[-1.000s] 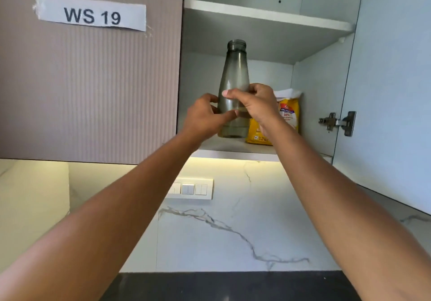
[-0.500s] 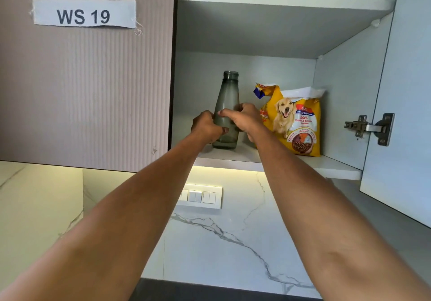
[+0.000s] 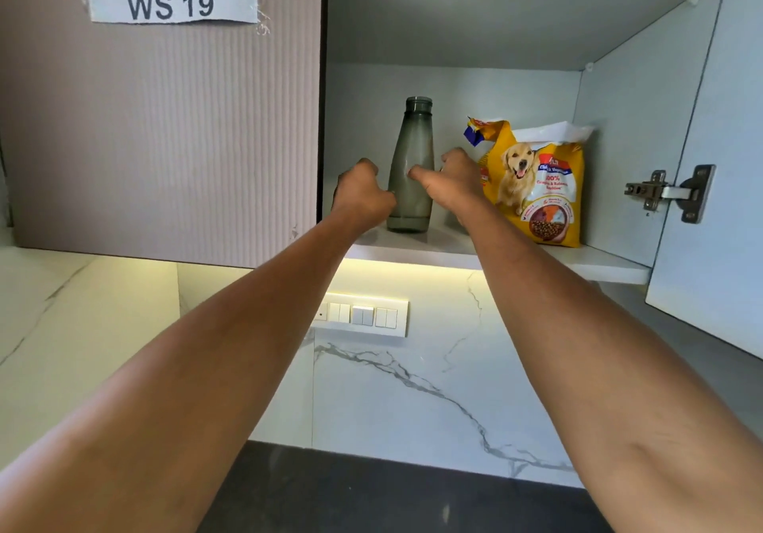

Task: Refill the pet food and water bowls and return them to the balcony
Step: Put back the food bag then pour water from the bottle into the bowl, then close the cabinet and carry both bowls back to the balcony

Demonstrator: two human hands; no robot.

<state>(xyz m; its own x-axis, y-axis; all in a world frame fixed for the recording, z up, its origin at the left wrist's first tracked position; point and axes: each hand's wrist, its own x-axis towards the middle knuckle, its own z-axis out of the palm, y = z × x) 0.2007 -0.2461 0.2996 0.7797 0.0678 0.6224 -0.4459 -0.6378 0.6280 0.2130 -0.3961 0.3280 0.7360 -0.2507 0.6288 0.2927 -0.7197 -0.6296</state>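
The bottle [image 3: 411,169] now stands on the shelf [image 3: 454,250], both hands' grip on it loosening

place: home kitchen | evidence: wall cupboard [image 3: 450,243] at 12 o'clock; marble backsplash [image 3: 413,388] at 6; dark surface [image 3: 371,499]; dog-food bag [image 3: 536,186] at 1

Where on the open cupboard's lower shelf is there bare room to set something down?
Bare shelf shows along the front edge, right of the right hand. It is crowded between the bottle and the pet food bag.
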